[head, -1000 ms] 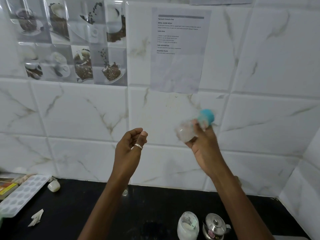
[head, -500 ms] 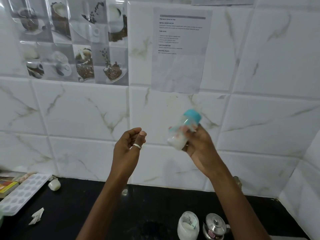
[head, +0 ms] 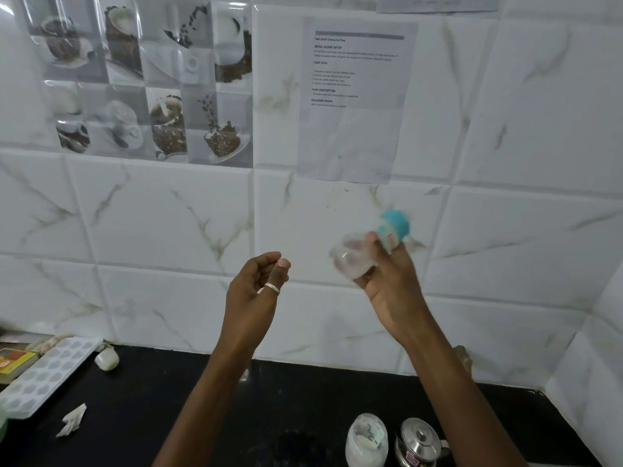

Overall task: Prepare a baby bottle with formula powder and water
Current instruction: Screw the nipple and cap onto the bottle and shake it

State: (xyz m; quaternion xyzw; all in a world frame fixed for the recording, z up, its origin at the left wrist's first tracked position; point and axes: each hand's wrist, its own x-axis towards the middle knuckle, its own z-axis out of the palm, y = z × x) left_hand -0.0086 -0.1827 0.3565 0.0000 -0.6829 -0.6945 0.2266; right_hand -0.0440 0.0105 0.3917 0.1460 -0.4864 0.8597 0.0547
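Observation:
A small clear baby bottle with a teal cap sits in my right hand, raised in front of the tiled wall. It lies tilted, cap up and to the right, base to the left, and it is blurred by motion. White liquid shows inside it. My left hand is raised beside it to the left, fingers loosely curled, holding nothing, with a ring on one finger. On the black counter below stands an open jar of white powder, next to a small steel kettle.
At the counter's left edge lie a white ice-cube tray, a small white cap, a crumpled paper scrap and a yellow box. A printed sheet hangs on the wall. A side wall closes the right corner.
My right hand has swung the bottle back up and to the right after a dip toward the left half a second ago. My left hand has barely moved.

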